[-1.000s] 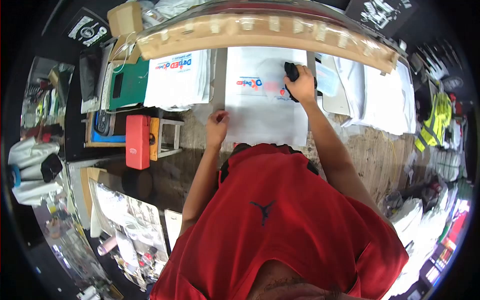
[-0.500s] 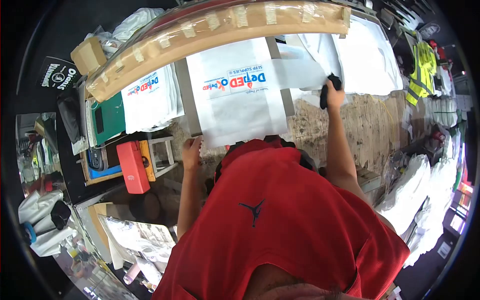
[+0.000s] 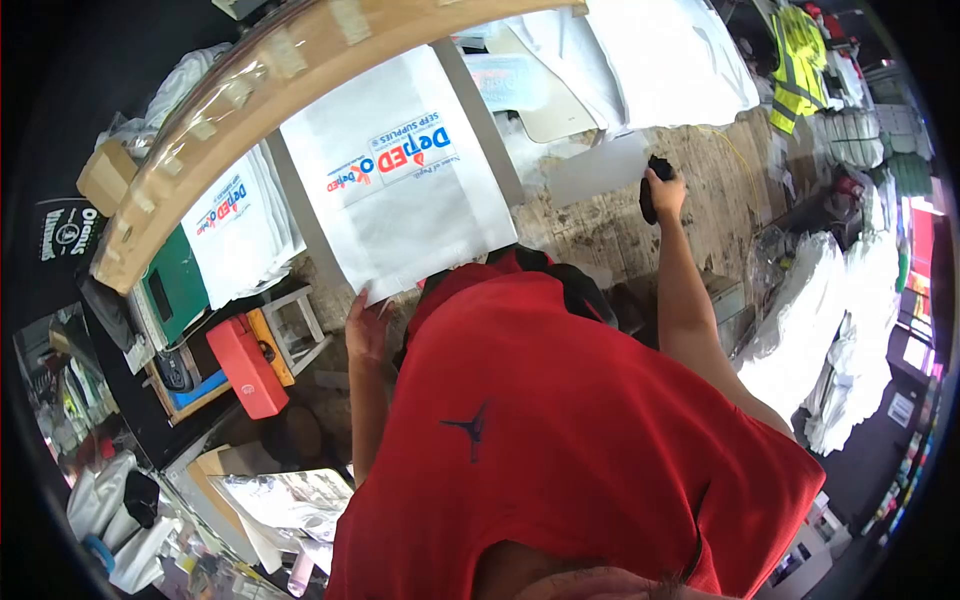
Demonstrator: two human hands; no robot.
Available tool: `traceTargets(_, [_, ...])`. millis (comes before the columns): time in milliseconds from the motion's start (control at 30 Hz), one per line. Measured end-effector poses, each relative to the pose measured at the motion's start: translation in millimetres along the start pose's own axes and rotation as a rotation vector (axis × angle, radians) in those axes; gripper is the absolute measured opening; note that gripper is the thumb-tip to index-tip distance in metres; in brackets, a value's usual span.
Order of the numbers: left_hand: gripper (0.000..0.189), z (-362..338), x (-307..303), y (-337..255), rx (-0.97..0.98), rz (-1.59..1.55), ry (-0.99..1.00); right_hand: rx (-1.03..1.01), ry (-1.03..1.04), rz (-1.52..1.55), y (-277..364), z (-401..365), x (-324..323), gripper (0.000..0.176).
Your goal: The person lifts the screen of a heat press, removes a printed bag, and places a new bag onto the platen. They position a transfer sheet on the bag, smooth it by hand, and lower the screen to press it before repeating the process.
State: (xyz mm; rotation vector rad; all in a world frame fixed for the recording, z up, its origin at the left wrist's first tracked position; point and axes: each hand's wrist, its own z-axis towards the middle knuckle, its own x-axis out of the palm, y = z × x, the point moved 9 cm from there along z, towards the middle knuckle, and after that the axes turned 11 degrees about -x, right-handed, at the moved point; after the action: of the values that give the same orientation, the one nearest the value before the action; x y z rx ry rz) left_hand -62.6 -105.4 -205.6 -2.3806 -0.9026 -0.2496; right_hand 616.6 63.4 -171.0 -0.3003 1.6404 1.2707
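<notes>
"What is the right hand [image 3: 668, 194] holding?"

"It is holding a chunky black tool [image 3: 654, 185]. The fingers are wrapping tightly around it, so the hand is clamping it with no gap. The tool is sitting out to the right, over a worn brown wooden surface [image 3: 580, 230]."

"What is showing beside the tool?"

"A flat, pale grey, see-through piece [image 3: 598, 172] is showing just left of it. I am not seeing well enough to tell if they are joined."

"And the left hand [image 3: 368, 327]?"

"It is reaching the near left corner of a big white sheet with red and blue letters [image 3: 400, 215]. Its fingertips are touching that corner. I cannot tell if they are pinching it or just resting there."

"Where is the big sheet lying?"

"It is lying flat in front of the red shirt [image 3: 570, 400], on a long flat grey board [image 3: 482, 115]. The board is peeking out on both sides. A pile of white printed sheets [image 3: 235, 225] is resting to its left."
</notes>
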Motion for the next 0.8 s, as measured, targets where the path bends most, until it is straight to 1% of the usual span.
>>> traceTargets(33, [0.036,0,2,4,-0.023,-0.151,0.065,0.007,0.001,-0.001,-5,1,-1,0.064])
traceTargets(67, [0.037,-1,9,7,-0.006,-0.199,0.156,-0.035,0.038,-0.175,-4,3,1,0.061])
traceTargets(100, [0.037,-3,11,12,-0.001,-0.199,0.148,-0.083,0.078,-0.346,2,5,5,0.058])
traceTargets(167, [0.040,-6,29,20,-0.012,-0.309,0.261,-0.115,0.107,-0.336,19,10,16,0.057])
traceTargets(200, [0.041,-5,33,26,-0.038,-0.375,0.355,-0.170,0.145,-0.264,44,9,20,0.057])
traceTargets(267, [0.041,3,33,41,-0.023,-0.330,0.342,-0.280,0.216,-0.107,94,5,34,0.055])
traceTargets(300, [0.041,7,37,43,-0.028,-0.278,0.349,-0.324,0.182,-0.030,127,2,36,0.053])
traceTargets(333, [0.041,9,39,41,-0.017,-0.277,0.341,-0.358,0.233,0.003,147,2,51,0.056])
traceTargets(367, [0.040,12,38,44,-0.050,-0.253,0.281,-0.393,0.282,0.034,166,7,67,0.059])
traceTargets(400, [0.039,15,35,47,-0.085,-0.230,0.221,-0.451,0.314,0.015,180,13,86,0.060])
traceTargets(433, [0.039,17,36,44,-0.076,-0.233,0.219,-0.511,0.342,-0.005,192,22,106,0.060])
traceTargets(500, [0.041,18,25,36,-0.024,-0.110,0.033,-0.557,0.221,-0.140,208,42,126,0.073])
traceTargets(533, [0.041,12,32,33,-0.019,-0.115,0.030,-0.529,0.159,-0.330,226,35,116,0.090])
traceTargets(567, [0.040,4,33,22,0.072,-0.061,-0.044,-0.506,0.102,-0.307,232,38,115,0.105])
traceTargets(600, [0.039,-3,33,8,0.166,-0.009,-0.118,-0.533,0.101,-0.320,250,34,109,0.102])
traceTargets(633, [0.039,-4,31,5,0.172,-0.017,-0.124,-0.561,0.103,-0.334,268,28,98,0.099])
traceTargets(700, [0.040,-14,35,-14,0.341,0.164,-0.119,-0.636,0.758,-0.144,273,8,128,0.089])
traceTargets(733, [0.040,-20,39,-18,0.343,0.158,-0.125,-0.610,1.037,-0.194,278,-33,117,0.081])
traceTargets(767, [0.039,-37,53,-33,0.454,0.205,-0.137,-0.469,1.431,-0.056,262,-81,123,0.076])
traceTargets(800, [0.039,-52,63,-50,0.568,0.250,-0.153,-0.446,1.651,-0.075,261,-127,112,0.071])
